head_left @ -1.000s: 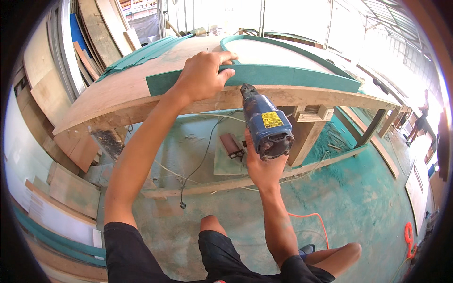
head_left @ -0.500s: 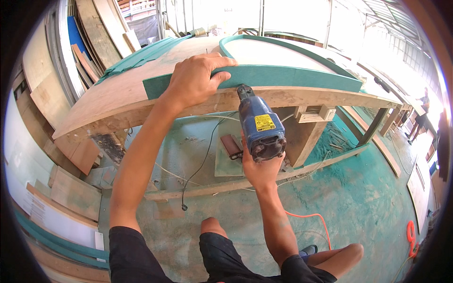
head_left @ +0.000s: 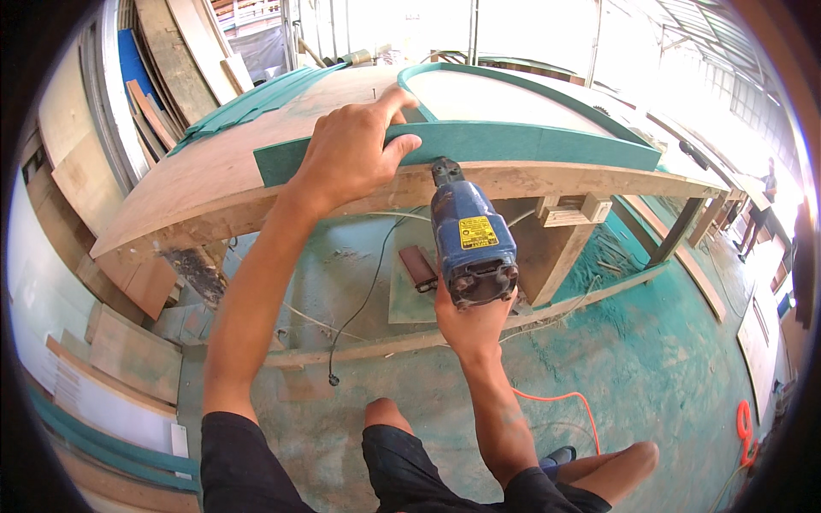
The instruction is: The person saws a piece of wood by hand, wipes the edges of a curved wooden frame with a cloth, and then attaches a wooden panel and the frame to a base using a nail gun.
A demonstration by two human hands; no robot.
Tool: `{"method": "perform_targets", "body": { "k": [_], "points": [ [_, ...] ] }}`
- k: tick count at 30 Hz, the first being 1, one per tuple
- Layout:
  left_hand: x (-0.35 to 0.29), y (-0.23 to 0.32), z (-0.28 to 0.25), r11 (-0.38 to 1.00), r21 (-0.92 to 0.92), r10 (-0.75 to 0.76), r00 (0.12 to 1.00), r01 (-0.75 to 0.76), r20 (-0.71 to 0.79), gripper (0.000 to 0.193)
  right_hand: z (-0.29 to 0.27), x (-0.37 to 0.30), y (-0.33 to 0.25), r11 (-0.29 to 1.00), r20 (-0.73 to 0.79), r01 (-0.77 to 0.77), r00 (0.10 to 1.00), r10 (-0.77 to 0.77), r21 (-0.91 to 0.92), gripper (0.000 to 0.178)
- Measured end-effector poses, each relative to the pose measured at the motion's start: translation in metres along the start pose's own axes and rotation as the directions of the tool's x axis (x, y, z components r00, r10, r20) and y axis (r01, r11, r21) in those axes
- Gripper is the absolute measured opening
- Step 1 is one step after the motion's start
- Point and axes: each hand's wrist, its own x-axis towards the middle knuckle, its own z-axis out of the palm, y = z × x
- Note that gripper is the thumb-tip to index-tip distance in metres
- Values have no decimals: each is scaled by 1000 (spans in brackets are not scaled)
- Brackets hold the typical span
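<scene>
A long green board strip (head_left: 530, 144) stands on edge along the near side of the wooden workbench (head_left: 192, 184). My left hand (head_left: 352, 158) is closed over its left part, the thumb on the front face and the fingers reaching over the top. The forefinger stretches toward the end of a curved green strip (head_left: 552, 96) that arcs behind the straight one. My right hand (head_left: 473, 329) is wrapped round the handle of a blue nail gun (head_left: 466, 205) with a yellow label. The gun's nose is at the lower edge of the straight strip; whether they touch, I cannot tell.
Flat green strips (head_left: 265, 103) lie at the bench's far left, near an upright nail (head_left: 374, 92). Boards (head_left: 184, 64) lean at the left. Below the bench hangs a black cable with a plug (head_left: 333, 380). An orange hose (head_left: 581, 402) crosses the floor. A person (head_left: 757, 214) stands far right.
My left forefinger has moved from the strip's top edge farther back, toward the curved strip's end. The straight strip has shifted and tilted slightly. The nail gun's rear has dipped a little.
</scene>
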Motion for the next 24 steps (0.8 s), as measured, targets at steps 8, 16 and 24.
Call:
{"method": "perform_targets", "body": {
  "k": [8, 16, 24],
  "points": [
    [-3, -3, -2, 997, 70, -19, 999, 16, 39, 34, -9, -5, -6, 995, -27, -88, 996, 90, 49, 19],
    [-3, -5, 0, 997, 66, 33, 996, -39, 84, 40, -20, 6, 2, 1000, -5, -3, 1000, 3, -1, 30],
    [-4, -2, 7, 997, 40, 73, 997, -72, -12, 31, -17, 19, -5, 994, -177, -36, 983, 55, 106, 24]
  ]
}}
